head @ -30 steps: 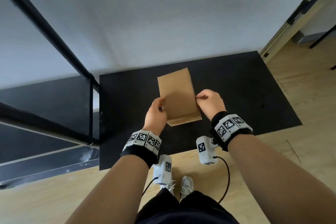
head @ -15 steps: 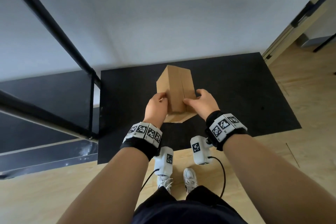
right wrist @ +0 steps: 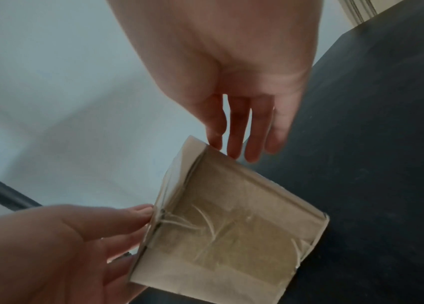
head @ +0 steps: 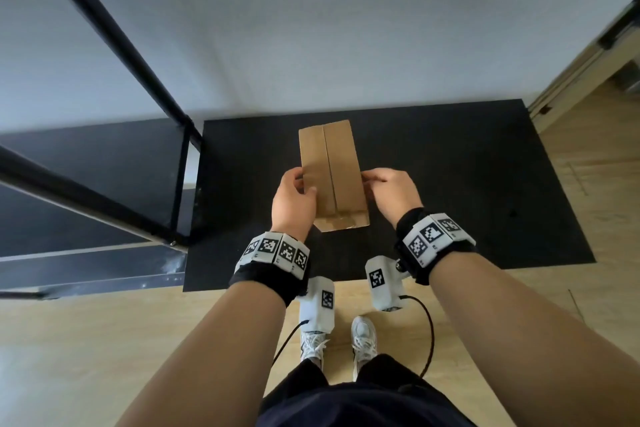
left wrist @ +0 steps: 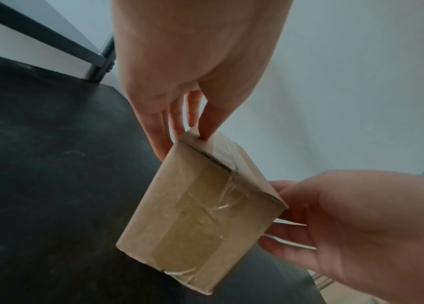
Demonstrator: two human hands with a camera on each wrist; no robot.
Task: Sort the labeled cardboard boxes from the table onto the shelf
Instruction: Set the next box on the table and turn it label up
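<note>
A long brown cardboard box (head: 330, 177) is held lengthwise over the black table (head: 467, 184), its seamed face up and its taped end toward me. My left hand (head: 294, 201) pinches the box's left edge, thumb on top and fingers down the side. My right hand (head: 391, 191) grips the right edge the same way. In the left wrist view the left hand's thumb (left wrist: 210, 123) sits on the top edge of the box (left wrist: 200, 209). The right wrist view shows the right hand's fingers (right wrist: 234, 142) against the box (right wrist: 229, 222). No label shows on the visible faces.
A black metal shelf frame (head: 180, 184) with a dark shelf board (head: 86, 177) stands just left of the table. A white wall runs behind both. Wooden floor and my shoes (head: 363, 336) are below, and a doorway frame (head: 588, 55) is at the far right.
Both hands have rolled the box about its long axis: a plain face was up, then an edge, and now the seamed face is up. The box stays over the same part of the table.
</note>
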